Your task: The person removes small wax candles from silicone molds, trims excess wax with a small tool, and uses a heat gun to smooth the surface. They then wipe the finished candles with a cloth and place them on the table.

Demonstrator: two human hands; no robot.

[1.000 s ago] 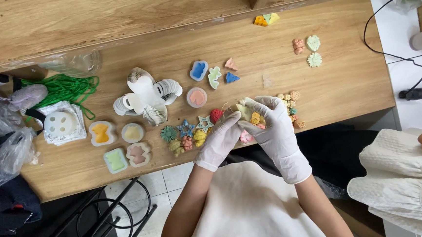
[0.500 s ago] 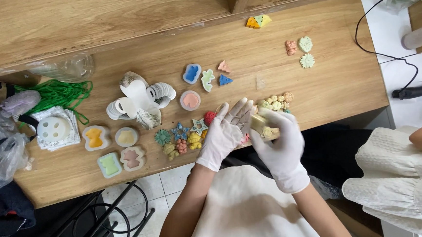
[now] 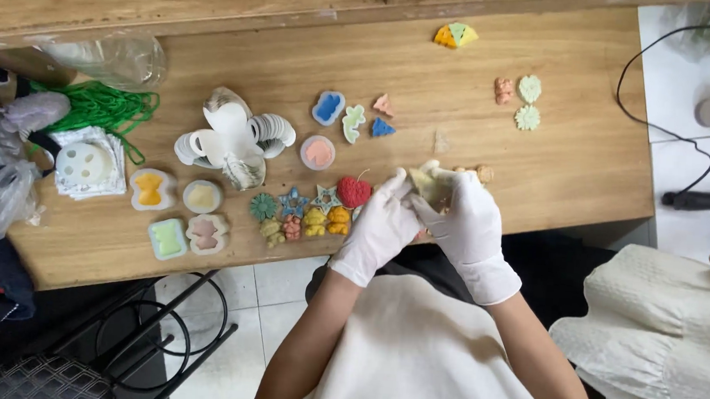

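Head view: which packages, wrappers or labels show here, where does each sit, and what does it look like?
Clear plastic bag: far left of the table, crumpled, see-through.
Stack of white round tags: centre-left, fanned discs.
White packet: left edge, flat, pale round piece on top.
No screens or signs.

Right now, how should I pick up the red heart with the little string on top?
Pinch the red heart by its two rounded sides, coming straight down from above. It lies flat on the table, with small shapes crowded beside and below it. The thin string looks too weak to lift by.

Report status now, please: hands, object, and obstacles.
Both gloved hands, left and right, closed on a pale yellow mould piece. Small coloured cast shapes lie beside the left hand.
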